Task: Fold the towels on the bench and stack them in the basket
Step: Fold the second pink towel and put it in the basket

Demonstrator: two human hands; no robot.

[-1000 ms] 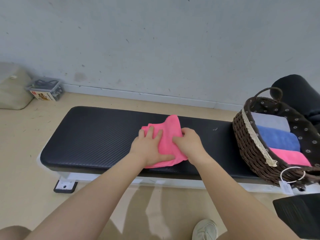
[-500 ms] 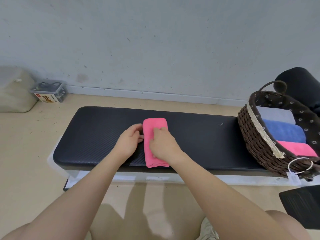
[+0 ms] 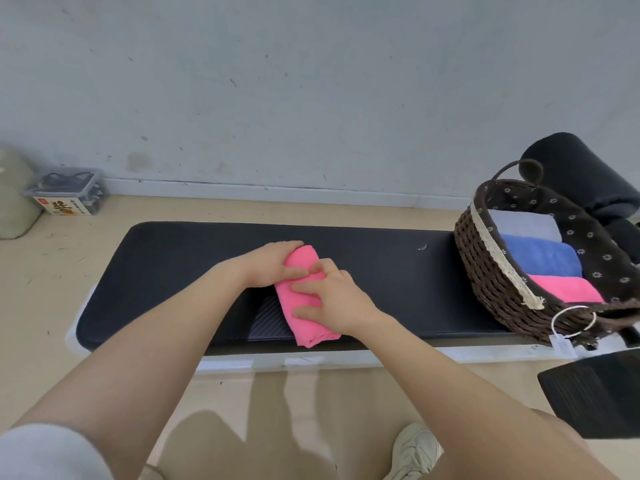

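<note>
Bench (image 3: pixel 381 271), long, black and padded, stretches out past both sets of fingers along a pale wall (image 3: pixel 311 98). Well to the right of the fingers, a dark wicker basket (image 3: pixel 491 271) sits on the bench end, holding a grey towel (image 3: pixel 523 225), a blue towel (image 3: pixel 540 258) and a pink folded towel (image 3: pixel 564 289) side by side. On the bench middle lies a narrow pink towel (image 3: pixel 304 317), folded long. The left hand (image 3: pixel 273 266) curls round its far end, fingers wrapped over the top. The right hand (image 3: pixel 332 299) lies on its near half, fingers spread and pressing down flat. Far left of the fingers, a small plastic box (image 3: pixel 65 195) stands on the floor.
</note>
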